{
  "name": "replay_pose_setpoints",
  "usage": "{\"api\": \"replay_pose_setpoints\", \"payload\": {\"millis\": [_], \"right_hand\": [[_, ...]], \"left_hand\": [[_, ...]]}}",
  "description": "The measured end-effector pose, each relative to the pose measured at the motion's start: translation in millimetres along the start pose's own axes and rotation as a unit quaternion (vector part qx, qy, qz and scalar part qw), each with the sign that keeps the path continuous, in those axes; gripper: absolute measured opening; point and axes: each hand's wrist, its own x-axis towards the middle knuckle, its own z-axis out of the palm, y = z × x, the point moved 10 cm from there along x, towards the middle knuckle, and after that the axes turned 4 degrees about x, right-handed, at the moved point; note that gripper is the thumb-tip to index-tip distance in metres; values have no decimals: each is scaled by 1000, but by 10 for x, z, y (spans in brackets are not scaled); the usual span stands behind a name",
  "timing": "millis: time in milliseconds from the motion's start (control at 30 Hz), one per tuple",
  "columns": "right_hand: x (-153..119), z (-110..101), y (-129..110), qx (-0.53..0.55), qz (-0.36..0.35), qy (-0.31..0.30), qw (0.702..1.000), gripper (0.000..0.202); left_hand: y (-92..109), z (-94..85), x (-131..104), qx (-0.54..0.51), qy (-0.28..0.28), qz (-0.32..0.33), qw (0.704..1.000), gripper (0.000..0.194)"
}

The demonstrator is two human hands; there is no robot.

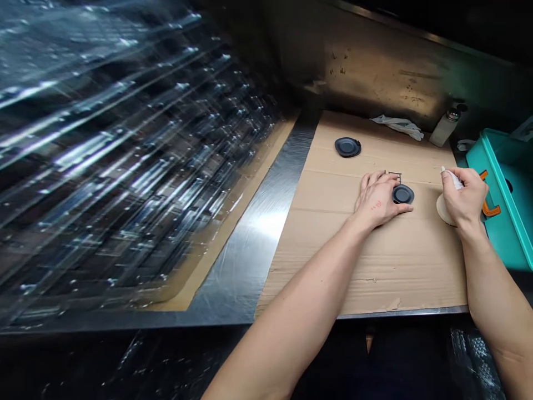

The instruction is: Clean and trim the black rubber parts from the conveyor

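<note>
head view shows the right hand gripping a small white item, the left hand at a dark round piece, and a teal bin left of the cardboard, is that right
Not quite: in the head view the teal bin stands to the right of the cardboard. The right hand does grip a small white item, and the left hand is at a dark round piece.

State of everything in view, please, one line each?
Left hand: holding near disc
Near disc: face up
Right hand: gripping white tube
White tube: held
Far disc: lying flat
Cardboard: flat, creased
Teal bin: open-topped
Bottle: standing
Cloth: crumpled
</note>
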Motion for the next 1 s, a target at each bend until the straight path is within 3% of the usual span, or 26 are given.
{"api": "replay_pose_setpoints", "payload": {"millis": [200,300,433,567,700,867,1000], "right_hand": [[35,-10,20,-22,-6,21,1000,28],[38,12,94,-26,3,13,1000,29],[32,59,142,-18,15,-7,1000,31],[20,55,105,-2,6,8,1000,29],[6,91,92,-1,-1,3,1000,28],[-17,140,43,-13,-14,-16,1000,29],[-31,149,23,16,-6,-16,1000,26]], "left_hand": [[-20,-24,-19,-22,11,5,1000,63],[-71,-36,-29,-144,33,-20,989,73],[-76,41,-36,-365,20,-50,930,85],[-100,76,-63,-452,17,-98,886,92],[-93,128,-100,-492,-8,-137,860,88],[-136,155,-178,-468,-21,-219,856,79],[-117,175,-199,-474,-31,-228,850,81]]}}
